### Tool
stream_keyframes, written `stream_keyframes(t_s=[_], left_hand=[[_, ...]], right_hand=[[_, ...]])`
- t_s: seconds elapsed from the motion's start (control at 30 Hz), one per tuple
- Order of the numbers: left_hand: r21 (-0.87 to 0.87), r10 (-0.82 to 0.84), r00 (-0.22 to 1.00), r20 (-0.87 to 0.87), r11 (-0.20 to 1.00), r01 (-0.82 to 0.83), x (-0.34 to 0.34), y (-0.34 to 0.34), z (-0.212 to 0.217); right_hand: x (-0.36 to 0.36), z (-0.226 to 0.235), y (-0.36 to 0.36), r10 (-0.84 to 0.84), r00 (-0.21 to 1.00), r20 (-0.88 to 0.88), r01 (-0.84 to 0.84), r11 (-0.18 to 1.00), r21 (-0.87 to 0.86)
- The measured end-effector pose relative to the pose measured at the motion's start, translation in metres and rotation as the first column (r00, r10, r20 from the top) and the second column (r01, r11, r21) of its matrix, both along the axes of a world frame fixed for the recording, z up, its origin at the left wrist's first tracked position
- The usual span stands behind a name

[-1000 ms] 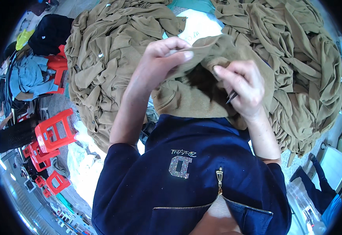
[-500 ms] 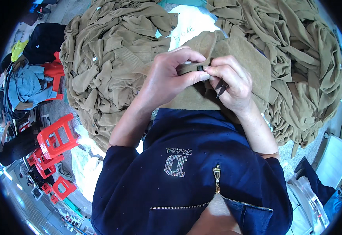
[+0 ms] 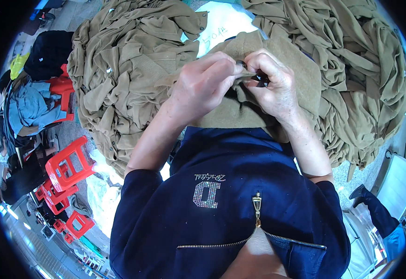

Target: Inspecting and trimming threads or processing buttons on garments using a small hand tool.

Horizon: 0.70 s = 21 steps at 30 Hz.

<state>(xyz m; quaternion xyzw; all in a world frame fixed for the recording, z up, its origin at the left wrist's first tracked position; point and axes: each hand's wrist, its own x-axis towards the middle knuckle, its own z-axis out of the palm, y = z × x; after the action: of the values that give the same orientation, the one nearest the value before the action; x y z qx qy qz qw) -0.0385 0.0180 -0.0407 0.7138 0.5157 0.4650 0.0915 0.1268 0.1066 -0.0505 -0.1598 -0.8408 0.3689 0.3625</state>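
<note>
A brown knit garment (image 3: pixel 300 69) lies over my lap, its edge raised between my two hands. My left hand (image 3: pixel 203 83) is closed in a pinch on that edge, fingers bent over the cloth. Close beside it, my right hand (image 3: pixel 275 83) curls round a small dark, shiny tool (image 3: pixel 261 79); most of the tool is hidden in the palm, so its kind is unclear. A dark round button (image 3: pixel 241 63) shows at the edge between the fingertips of both hands.
Heaps of similar brown knitwear rise at left (image 3: pixel 119 69) and right (image 3: pixel 356 83). A white marked sheet or bag (image 3: pixel 221 25) lies between them. Red plastic stools (image 3: pixel 70 162) stand at far left, near a clear plastic bag (image 3: pixel 103 195). Another person's leg (image 3: pixel 377 211) shows at right.
My left hand has turned over, its fingers now bent down on the edge. The right hand has tilted, and the pointed dark tip below it no longer shows. A button has come into sight.
</note>
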Motion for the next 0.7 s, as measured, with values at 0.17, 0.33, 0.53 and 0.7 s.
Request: stream_keyframes(t_s=[0.17,0.33,0.53,0.7], left_hand=[[0.047,0.291,0.947,-0.138,0.957,-0.288,-0.002,0.015,-0.024],[-0.745,0.347,0.922,0.174,0.659,-0.107,-0.048,-0.015,-0.057],[-0.651,0.475,0.693,0.542,0.759,-0.011,-0.084,-0.052,-0.104],[-0.600,0.436,0.580,0.689,0.792,0.118,-0.080,-0.039,-0.052]], right_hand=[[0.000,0.000,-0.013,-0.191,0.981,0.035,0.192,0.981,-0.018],[0.053,-0.028,-0.004,-0.241,0.860,0.449,0.135,0.957,0.256],[0.073,-0.028,-0.003,-0.274,0.860,0.429,0.374,0.913,-0.166],[0.064,-0.015,0.002,-0.189,0.878,0.440,0.272,0.953,-0.134]])
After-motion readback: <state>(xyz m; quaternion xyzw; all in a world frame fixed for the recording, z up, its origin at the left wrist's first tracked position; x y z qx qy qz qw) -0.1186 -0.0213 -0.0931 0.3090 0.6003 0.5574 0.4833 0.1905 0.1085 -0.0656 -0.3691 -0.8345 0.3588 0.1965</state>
